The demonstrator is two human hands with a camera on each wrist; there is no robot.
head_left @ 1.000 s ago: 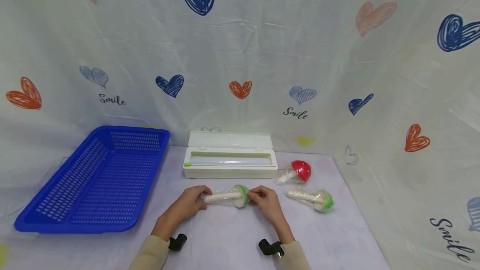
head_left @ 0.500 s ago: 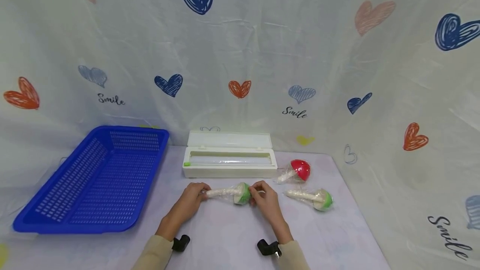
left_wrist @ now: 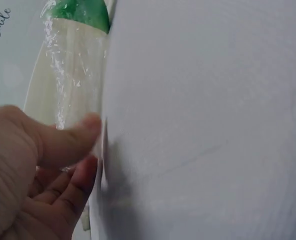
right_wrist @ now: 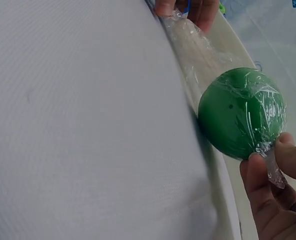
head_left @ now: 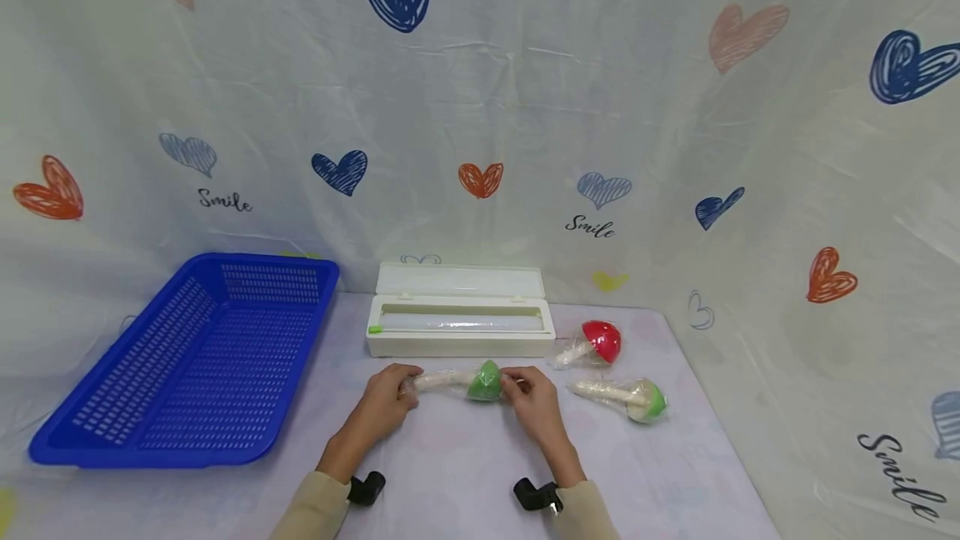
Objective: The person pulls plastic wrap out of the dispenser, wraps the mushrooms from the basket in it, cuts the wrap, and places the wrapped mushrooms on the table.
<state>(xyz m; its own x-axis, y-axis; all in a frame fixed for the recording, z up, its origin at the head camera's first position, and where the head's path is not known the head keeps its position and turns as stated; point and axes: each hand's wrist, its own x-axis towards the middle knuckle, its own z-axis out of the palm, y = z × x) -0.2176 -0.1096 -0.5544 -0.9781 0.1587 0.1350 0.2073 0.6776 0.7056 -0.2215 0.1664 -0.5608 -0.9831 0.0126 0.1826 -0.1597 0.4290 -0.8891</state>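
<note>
Between my two hands a toy mushroom (head_left: 485,382) with a green cap and pale stem is held sideways, wrapped in clear cling film. My left hand (head_left: 382,402) pinches the film at the stem end, where the left wrist view shows thumb and fingers close together. Beyond the cap, my right hand (head_left: 534,407) pinches a twisted tail of film (right_wrist: 274,172) between thumb and fingers. To the right lie another wrapped green-capped mushroom (head_left: 622,398) and a wrapped red-capped mushroom (head_left: 592,343).
Behind the hands stands a white cling film dispenser (head_left: 461,346), its lid (head_left: 460,280) raised and a film roll (head_left: 461,322) inside. A blue perforated basket (head_left: 202,373) sits on the left of the pale tabletop (head_left: 450,482). A heart-printed sheet hangs behind.
The held mushroom has turned about its length and swung slightly, its cap now facing more to the front. My left hand has shifted a little rightward; the other objects stay put.
</note>
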